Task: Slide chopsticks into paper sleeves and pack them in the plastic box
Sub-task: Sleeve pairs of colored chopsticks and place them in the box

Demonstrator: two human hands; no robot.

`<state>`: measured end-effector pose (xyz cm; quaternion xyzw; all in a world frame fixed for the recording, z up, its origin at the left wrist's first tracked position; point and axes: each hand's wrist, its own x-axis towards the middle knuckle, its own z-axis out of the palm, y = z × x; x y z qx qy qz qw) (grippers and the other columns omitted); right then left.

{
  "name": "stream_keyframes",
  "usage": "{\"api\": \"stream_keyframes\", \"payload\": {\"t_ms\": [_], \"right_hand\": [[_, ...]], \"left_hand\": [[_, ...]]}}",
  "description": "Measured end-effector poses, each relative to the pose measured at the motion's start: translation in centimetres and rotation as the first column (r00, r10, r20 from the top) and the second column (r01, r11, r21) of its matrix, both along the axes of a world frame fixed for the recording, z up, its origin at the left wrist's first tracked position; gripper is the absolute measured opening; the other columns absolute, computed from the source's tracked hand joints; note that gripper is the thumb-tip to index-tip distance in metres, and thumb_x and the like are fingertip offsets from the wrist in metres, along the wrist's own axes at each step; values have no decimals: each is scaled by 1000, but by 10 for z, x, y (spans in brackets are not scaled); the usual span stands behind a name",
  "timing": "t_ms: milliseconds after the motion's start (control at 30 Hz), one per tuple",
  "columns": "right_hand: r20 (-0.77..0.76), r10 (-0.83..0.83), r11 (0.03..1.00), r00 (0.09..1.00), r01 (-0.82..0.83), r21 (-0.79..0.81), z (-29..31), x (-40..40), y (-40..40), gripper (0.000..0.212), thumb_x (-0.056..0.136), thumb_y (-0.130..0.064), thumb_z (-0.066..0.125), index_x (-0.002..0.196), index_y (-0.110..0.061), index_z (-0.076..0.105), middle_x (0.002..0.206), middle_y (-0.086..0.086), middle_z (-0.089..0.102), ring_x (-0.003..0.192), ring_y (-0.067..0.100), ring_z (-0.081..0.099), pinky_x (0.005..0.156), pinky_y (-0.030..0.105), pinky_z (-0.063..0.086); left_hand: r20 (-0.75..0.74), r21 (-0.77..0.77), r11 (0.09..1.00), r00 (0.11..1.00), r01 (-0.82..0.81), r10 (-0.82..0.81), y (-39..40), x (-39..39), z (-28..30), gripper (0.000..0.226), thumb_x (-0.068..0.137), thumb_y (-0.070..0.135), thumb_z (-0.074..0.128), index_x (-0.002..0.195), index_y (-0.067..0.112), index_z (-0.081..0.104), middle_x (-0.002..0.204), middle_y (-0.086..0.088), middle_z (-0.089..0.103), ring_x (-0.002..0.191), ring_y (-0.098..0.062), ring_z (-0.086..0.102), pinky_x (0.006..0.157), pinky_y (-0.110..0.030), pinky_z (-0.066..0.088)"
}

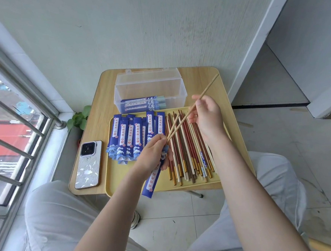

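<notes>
I held a blue sleeve [154, 175] in my left hand [153, 156], its open end up by my fingers and its far end hanging past the tray's [113, 181] near rim. My right hand [207, 116] pinched a pair of plain wooden chopsticks [182, 122], tilted, their tips at the sleeve's mouth. Empty sleeves [130, 138] lay fanned on the tray's left, loose chopsticks [190, 149] in red, white and brown on its right. Behind stood the clear box [149, 87], open, with a few filled sleeves [139, 104] lying flat inside.
</notes>
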<state>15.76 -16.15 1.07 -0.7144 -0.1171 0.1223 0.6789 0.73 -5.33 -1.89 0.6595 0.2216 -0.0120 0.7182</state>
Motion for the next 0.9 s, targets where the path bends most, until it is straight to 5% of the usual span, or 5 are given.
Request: {"api": "stream_keyframes", "payload": {"t_ms": [233,467,667,900], "right_hand": [[-50,150,982,987,-154,-109,1,-11,4,17,100,-8,52,115,-12,58,96,6,70,74,15,67,60,28,55],[-210,449,820,869,-494,-290,1,-22,1,13,93,-13,65,106,-11,69,99,5,74,91,16,72,72,25,58],[-69,174,961,982,-185,-203,-1,-14,6,36,99,-19,60,134,-20,52,97,2,71,74,17,72,67,30,61],[18,277,935,961,-265,-237,8,-9,12,24,99,-13,59,120,-19,66,95,5,75,74,22,74,64,30,60]], "left_hand": [[17,-19,999,1000,26,-26,-3,5,-2,29,109,31,33,100,4,41,67,-15,52,44,-25,38,51,-36,35],[35,-11,1000,999,-23,23,-4,7,1,29,109,34,36,100,9,47,67,-13,46,47,-22,37,46,-31,35],[-9,68,997,999,44,-44,-1,6,-1,37,109,37,34,98,9,54,68,-17,48,45,-22,39,48,-31,40],[-7,31,999,999,42,-42,10,16,17,42,109,37,32,111,1,54,62,-8,47,45,-19,36,45,-28,34]]}}
